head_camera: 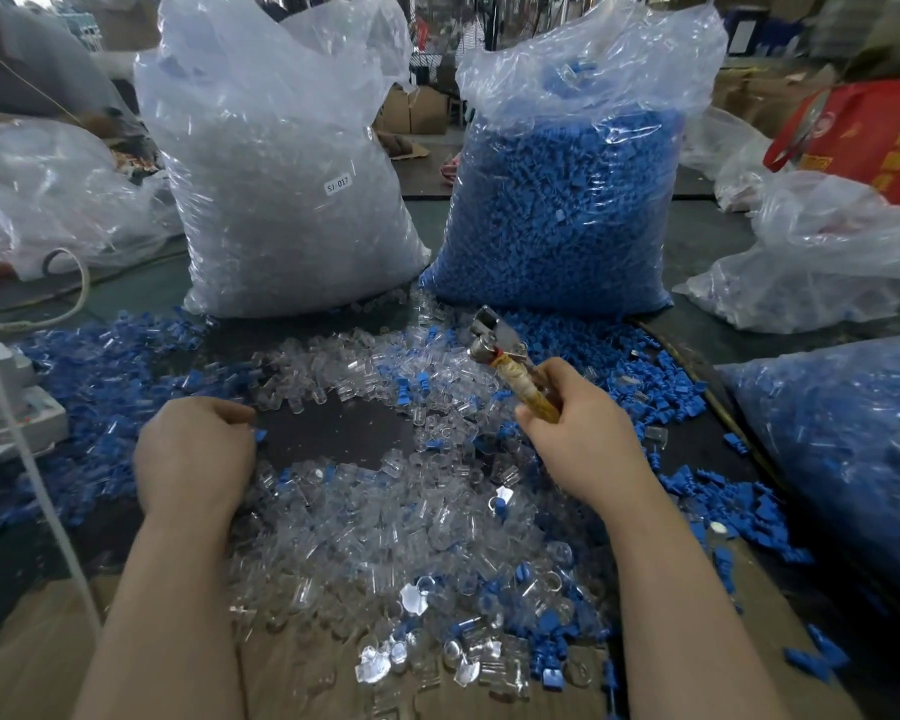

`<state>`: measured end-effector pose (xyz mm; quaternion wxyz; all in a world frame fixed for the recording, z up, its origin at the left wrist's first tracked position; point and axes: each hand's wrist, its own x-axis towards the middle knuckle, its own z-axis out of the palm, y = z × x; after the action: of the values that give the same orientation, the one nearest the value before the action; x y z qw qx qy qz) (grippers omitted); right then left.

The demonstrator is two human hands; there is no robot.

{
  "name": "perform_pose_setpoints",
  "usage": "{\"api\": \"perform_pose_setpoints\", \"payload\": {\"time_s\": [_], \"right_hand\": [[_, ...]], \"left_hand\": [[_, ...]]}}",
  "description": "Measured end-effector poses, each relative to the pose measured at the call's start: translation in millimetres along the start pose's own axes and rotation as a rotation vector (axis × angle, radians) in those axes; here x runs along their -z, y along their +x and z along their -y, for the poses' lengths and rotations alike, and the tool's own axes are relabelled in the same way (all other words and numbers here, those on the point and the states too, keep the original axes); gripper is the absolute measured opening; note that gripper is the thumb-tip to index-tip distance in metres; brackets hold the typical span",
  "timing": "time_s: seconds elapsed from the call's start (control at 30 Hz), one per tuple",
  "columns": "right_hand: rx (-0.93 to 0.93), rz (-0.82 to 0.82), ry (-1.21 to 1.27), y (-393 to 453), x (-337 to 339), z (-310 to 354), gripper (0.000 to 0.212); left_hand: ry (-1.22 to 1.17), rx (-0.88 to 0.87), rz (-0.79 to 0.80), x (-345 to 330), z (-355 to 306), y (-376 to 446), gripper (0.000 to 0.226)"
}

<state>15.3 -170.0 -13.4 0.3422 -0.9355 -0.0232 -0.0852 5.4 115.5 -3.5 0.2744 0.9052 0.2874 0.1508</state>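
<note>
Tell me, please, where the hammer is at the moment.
Right of centre in the head view: the right hand grips the hammer, its head over the loose pieces before the blue bag.

White sticker [338, 185] on clear-parts bag [281, 210]: "SJ 017". Red bag [863, 142] print unreadable.

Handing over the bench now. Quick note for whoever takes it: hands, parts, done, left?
Right hand grips the small hammer by its handle, with the head out over the parts.
Left hand is curled beside the bare mat, a blue piece at its fingertips; grip unclear.
Loose clear caps and blue plugs lie mixed on the table. Clear bag and blue bag stand behind.
Done: cannot tell. Left: the loose pile and both bags.
</note>
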Motion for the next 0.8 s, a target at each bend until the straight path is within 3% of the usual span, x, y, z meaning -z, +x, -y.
{"api": "perform_pose_setpoints", "payload": {"time_s": [0.2, 0.43, 0.67, 0.8], "right_hand": [[-0.058, -0.13, -0.003, -2, 0, 1, 0.008], [-0.103, -0.237, 0.018, -4, 2, 2, 0.014], [-0.183, -0.248, 0.004, 0, 0, -5, 0.026], [-0.208, -0.189, -0.029, 2, 0, -5, 0.024]], "left_hand": [[0.022, -0.007, 0.012, 0, 1, 2, 0.025], [0.03, -0.035, 0.259, -8, -7, 1, 0.02], [0.294, -0.009, 0.214, -5, -2, 3, 0.038], [0.267, -0.055, 0.17, -1, -16, -3, 0.04]]}}
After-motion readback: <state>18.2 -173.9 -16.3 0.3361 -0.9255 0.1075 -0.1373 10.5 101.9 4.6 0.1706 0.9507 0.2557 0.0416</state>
